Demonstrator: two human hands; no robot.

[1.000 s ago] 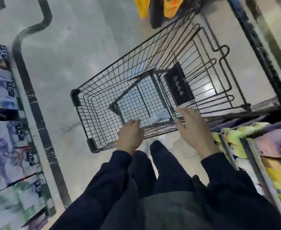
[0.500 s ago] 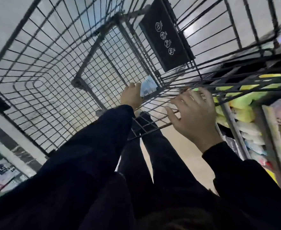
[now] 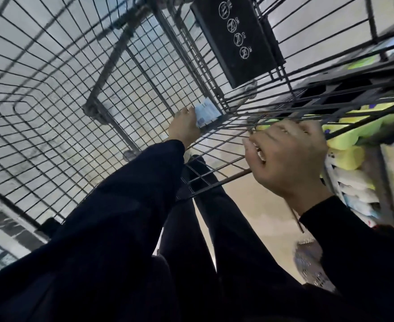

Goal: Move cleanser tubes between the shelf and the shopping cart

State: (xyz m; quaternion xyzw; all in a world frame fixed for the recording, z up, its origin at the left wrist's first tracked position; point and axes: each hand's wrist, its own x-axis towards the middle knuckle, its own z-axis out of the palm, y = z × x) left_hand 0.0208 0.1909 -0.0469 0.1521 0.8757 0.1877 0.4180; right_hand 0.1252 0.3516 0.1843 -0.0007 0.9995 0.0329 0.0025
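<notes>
- The left hand [image 3: 184,129] reaches down into the shopping cart [image 3: 51,94], its grip closed on a pale blue cleanser tube [image 3: 206,113] that lies at the basket's wire bottom, against the near corner.
- The right hand [image 3: 286,163] curls its fingers [image 3: 255,147] over the cart's near rim wire, its grip wrapped around the bar and nothing else.
- The tube sits just past the left fingertips, to the left of the right hand and lower in the basket.
- Above and beyond the tube hangs a black flap [image 3: 235,40] printed with white round symbols.
- Right of the right hand, a shelf [image 3: 363,182] carries blurred yellow and pale packets.
- Dark sleeves cover both arms.
</notes>
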